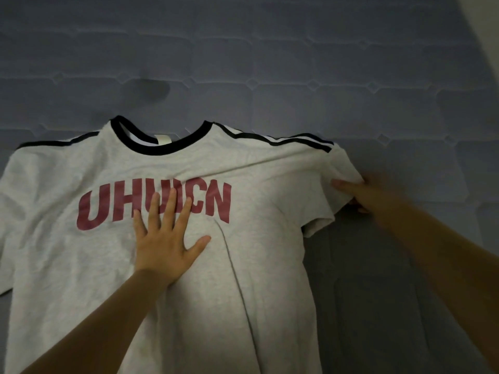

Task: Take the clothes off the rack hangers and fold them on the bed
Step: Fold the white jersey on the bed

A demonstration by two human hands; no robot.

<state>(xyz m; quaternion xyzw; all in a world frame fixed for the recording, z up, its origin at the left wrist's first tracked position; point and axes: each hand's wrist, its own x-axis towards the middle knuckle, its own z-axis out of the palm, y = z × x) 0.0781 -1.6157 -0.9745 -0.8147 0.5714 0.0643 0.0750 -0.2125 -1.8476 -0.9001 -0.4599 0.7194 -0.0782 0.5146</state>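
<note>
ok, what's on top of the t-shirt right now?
Left hand lies flat, fingers spread, on the t-shirt, partly hiding the red lettering. Right hand pinches its right sleeve. The mattress beneath is covered.

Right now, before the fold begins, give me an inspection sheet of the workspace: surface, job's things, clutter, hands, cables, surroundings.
Surface: grey-blue quilted mattress, bare, with a dark patch above the collar.
Job's things: light grey T-shirt lying face up, red lettering, black collar, striped shoulders; creases run across the chest and down the front. No hanger or rack in view.
Clutter: nothing seen.
Hands: left hand pressed flat on the chest, fingers spread; right hand grips the edge of the right-side sleeve.
Cables: nothing seen.
Surroundings: a pale strip at the top right corner; cannot tell what it is.
</note>
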